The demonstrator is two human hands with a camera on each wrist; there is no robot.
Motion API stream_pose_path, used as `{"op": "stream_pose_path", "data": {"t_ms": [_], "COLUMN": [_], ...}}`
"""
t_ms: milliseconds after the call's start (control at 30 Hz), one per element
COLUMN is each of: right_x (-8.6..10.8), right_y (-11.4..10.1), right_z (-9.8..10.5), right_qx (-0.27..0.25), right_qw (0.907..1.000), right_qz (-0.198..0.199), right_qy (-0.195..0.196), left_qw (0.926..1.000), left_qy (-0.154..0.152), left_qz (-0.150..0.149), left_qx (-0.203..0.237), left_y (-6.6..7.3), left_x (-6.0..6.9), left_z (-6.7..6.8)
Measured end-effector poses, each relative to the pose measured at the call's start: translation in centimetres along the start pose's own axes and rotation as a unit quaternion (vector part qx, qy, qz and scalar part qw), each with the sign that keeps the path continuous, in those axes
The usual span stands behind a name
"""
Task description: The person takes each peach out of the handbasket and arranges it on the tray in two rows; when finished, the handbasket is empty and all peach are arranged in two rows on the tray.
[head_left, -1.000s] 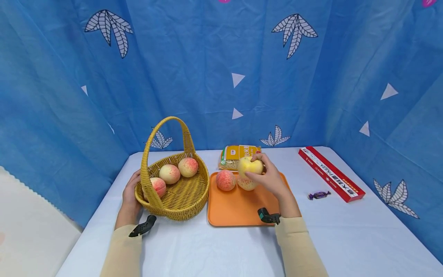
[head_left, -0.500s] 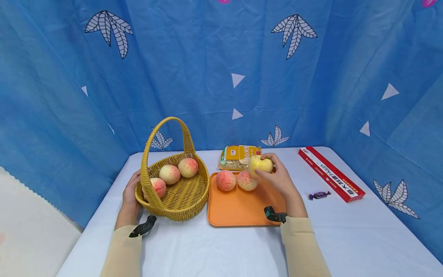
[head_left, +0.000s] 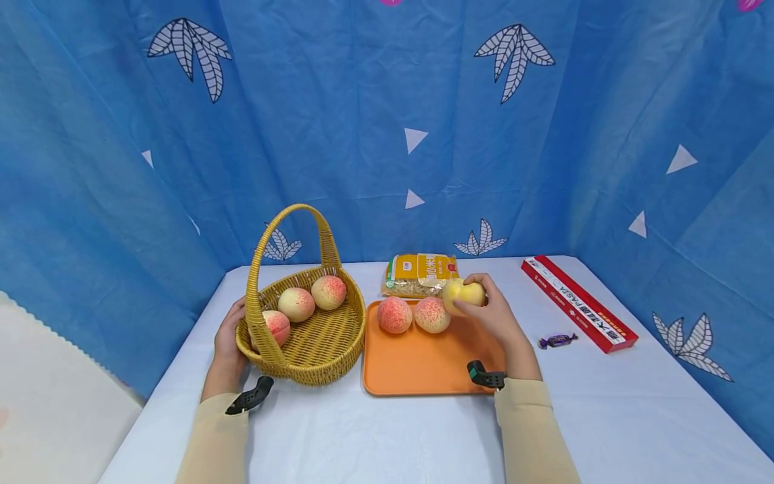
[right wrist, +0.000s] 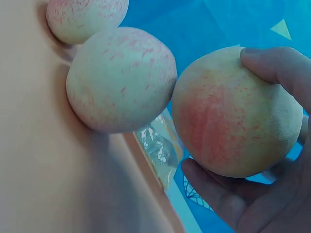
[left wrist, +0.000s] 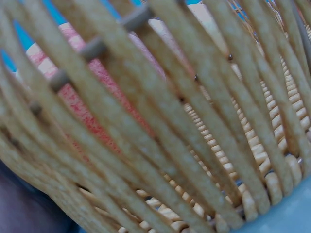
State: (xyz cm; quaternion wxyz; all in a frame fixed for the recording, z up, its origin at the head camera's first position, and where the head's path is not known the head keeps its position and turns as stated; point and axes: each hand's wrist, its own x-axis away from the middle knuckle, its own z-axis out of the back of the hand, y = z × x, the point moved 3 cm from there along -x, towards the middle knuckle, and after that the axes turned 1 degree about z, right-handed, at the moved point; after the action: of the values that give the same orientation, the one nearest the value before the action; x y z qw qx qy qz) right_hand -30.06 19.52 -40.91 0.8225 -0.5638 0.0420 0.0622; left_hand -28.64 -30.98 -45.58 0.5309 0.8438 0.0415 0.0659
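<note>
In the right-centre of the head view, the person's right hand (head_left: 494, 310) holds a yellow peach (head_left: 462, 296) above the far right part of the orange tray (head_left: 417, 373). The right wrist view shows its digits bent around opposite sides, with much of the blushed face uncovered. The peach looks like a light foam or plastic model, so it should need little lifting effort; its skin appears dry and matt, probably easy to grip without slipping, though a hard squeeze might dent it or rub off the colour. Being round, it would likely roll if let go on a flat surface. The best hold seems to be across its widest part, thumb facing fingers, as now. A red peach (head_left: 394, 315) and a speckled peach (head_left: 432, 315) lie side by side at the tray's far edge; whether the yellow one touches the speckled one cannot be told. Left of centre, the left hand (head_left: 228, 336) lies against the outer side of the basket (head_left: 347, 363), its fingers too hidden to tell whether they grip. The woven wall looks light and slightly springy, likely best steadied at the rim or lifted by the arched handle (head_left: 256, 282).
</note>
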Motion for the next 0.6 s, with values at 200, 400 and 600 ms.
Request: {"op": "stream_pose_path", "data": {"t_ms": [200,400,600], "right_x": [0.0,-0.1,-0.2], "right_y": [1.0,1.6,2.2], "right_z": [0.5,0.9,1.2], "right_qx": [0.011,0.042,0.063], "right_qw": [0.9991,0.9960,0.9929], "right_qz": [-0.040,-0.079,-0.100], "right_qy": [-0.002,0.005,0.015], "left_qw": [1.0000,0.9998,0.9998], "left_qy": [0.003,0.002,-0.003], "left_qz": [0.007,0.016,0.014], "left_qx": [0.003,0.008,0.010], "left_y": [0.0,0.1,0.0], "left_x": [-0.1,-0.1,-0.2], "left_z": [-0.1,-0.1,0.0]}}
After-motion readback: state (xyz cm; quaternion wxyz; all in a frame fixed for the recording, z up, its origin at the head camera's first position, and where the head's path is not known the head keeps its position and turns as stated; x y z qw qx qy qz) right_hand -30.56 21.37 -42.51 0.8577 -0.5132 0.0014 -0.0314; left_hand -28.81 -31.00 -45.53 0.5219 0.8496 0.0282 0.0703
